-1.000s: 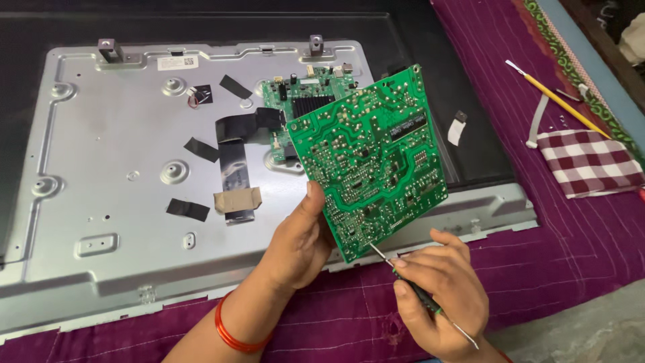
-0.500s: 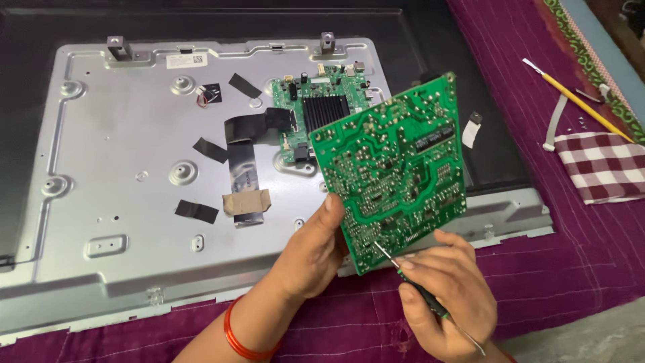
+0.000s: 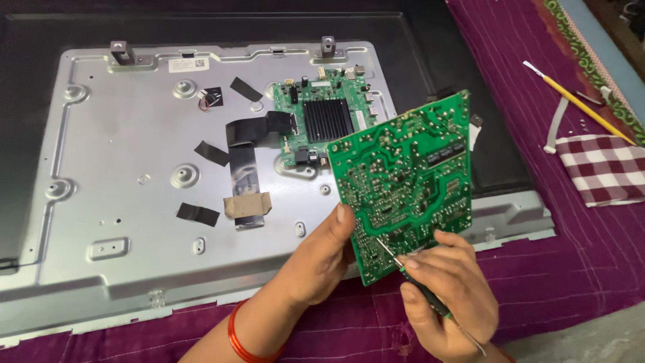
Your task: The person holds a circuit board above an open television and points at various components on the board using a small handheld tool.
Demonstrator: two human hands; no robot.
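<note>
The left hand (image 3: 321, 259) is clamped on the lower left edge of a green circuit board (image 3: 405, 183), holding it tilted up above the grey metal back panel (image 3: 127, 222). The right hand (image 3: 451, 296) is closed around a thin probe (image 3: 410, 275), its tip touching the board's solder side. A second green board (image 3: 322, 121) sits fixed on the panel behind.

The single head-worn camera looks steeply down from just above the person's hands (close enough that they fill the lower edge) toward the metal back panel (image 3: 134, 202) on the purple cloth (image 3: 571, 269).
</note>
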